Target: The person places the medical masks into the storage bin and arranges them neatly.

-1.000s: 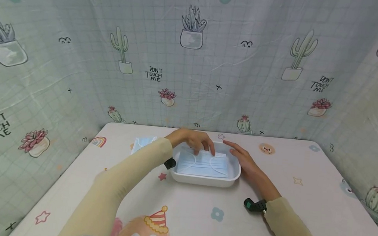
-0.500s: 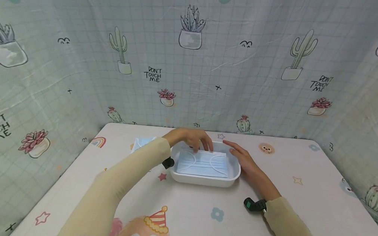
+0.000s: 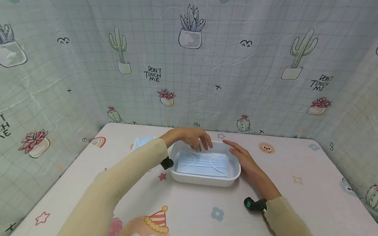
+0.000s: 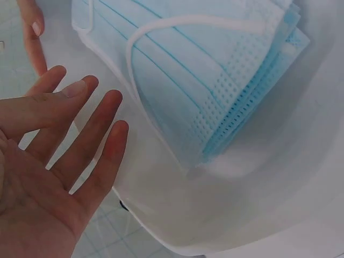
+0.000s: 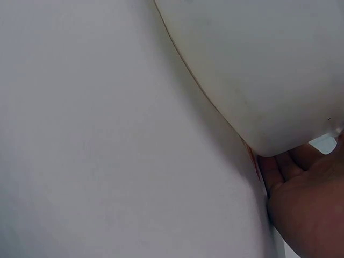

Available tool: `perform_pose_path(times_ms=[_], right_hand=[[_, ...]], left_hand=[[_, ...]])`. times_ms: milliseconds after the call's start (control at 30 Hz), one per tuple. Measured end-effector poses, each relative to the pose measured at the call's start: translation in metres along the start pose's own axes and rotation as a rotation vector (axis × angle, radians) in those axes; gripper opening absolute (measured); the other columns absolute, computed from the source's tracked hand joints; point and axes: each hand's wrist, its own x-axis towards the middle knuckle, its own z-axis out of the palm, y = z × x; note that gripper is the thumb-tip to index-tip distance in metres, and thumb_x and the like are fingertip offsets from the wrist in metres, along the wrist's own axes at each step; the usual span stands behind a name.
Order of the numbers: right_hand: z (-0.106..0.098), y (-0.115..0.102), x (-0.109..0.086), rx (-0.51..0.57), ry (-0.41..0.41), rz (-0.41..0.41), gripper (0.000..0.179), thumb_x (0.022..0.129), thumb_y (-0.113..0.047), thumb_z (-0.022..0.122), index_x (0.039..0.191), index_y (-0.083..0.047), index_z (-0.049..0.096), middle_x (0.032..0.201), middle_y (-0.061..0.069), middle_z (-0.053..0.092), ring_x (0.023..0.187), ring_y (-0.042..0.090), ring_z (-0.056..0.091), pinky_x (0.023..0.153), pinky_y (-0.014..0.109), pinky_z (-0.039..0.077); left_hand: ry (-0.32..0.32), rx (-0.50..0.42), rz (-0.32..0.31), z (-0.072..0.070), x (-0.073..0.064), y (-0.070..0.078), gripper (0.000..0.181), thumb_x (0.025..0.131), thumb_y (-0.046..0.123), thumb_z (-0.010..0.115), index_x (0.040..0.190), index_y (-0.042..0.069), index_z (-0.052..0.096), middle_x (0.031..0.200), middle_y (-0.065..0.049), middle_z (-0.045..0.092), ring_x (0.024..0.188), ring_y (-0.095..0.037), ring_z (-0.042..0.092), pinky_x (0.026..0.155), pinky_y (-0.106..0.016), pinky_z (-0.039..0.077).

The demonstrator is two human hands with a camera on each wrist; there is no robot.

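Note:
A white plastic tub point(image 3: 203, 180) stands on the table with a small stack of blue pleated face masks point(image 3: 203, 165) in it, ear loops lying on top. My left hand point(image 3: 193, 138) hovers over the back of the tub, fingers spread and loosely bent. The left wrist view shows that hand point(image 4: 64, 145) holding nothing, its fingertips apart from the stack point(image 4: 177, 70). At the tub's right side, my right hand point(image 3: 248, 164) lies against the wall with its upper fingers stretched toward the back rim. Its lower fingers point(image 5: 285, 166) touch the outer wall, seen in the right wrist view.
Another blue face mask point(image 3: 142, 142) lies on the table left of the tub, partly hidden by the left sleeve point(image 3: 126, 176). The white tabletop point(image 3: 199, 227) has printed cartoon figures. A curtain point(image 3: 221, 61) with cactus drawings hangs behind and at both sides.
The left hand has let go of the masks' back edge and drawn slightly up and left. The top mask's raised back edge has settled lower. The right hand has stayed in place.

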Motion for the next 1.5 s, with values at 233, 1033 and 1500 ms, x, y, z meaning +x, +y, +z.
perform_pose_path(times_ms=[233,1033,1500], right_hand=[[0.0,0.0,0.0,-0.006,0.001,-0.011,0.048,0.112,-0.019,0.035,0.159,-0.019,0.041,0.174,0.006,0.02,0.162,0.035,0.011,0.127,0.065,0.009],[-0.001,0.002,-0.002,0.035,-0.019,-0.019,0.047,0.112,-0.019,0.036,0.159,-0.017,0.04,0.174,0.004,0.019,0.162,0.033,0.012,0.129,0.061,0.008],[-0.003,0.003,-0.002,0.011,-0.025,-0.028,0.048,0.112,-0.02,0.038,0.16,-0.017,0.04,0.174,0.005,0.018,0.162,0.034,0.011,0.128,0.063,0.008]], left_hand=[[0.088,-0.012,0.095,0.003,-0.013,-0.003,0.045,0.094,-0.006,0.065,0.138,0.001,0.062,0.137,-0.021,0.066,0.125,-0.035,0.065,0.096,-0.038,0.059],[0.936,-0.372,0.004,0.039,-0.156,-0.082,0.044,0.098,0.018,0.071,0.141,0.012,0.061,0.135,-0.016,0.067,0.116,-0.033,0.068,0.093,-0.038,0.06],[1.199,-0.397,-0.434,0.052,-0.183,-0.141,0.041,0.097,0.014,0.066,0.136,0.002,0.062,0.129,-0.025,0.067,0.109,-0.038,0.069,0.08,-0.029,0.062]])
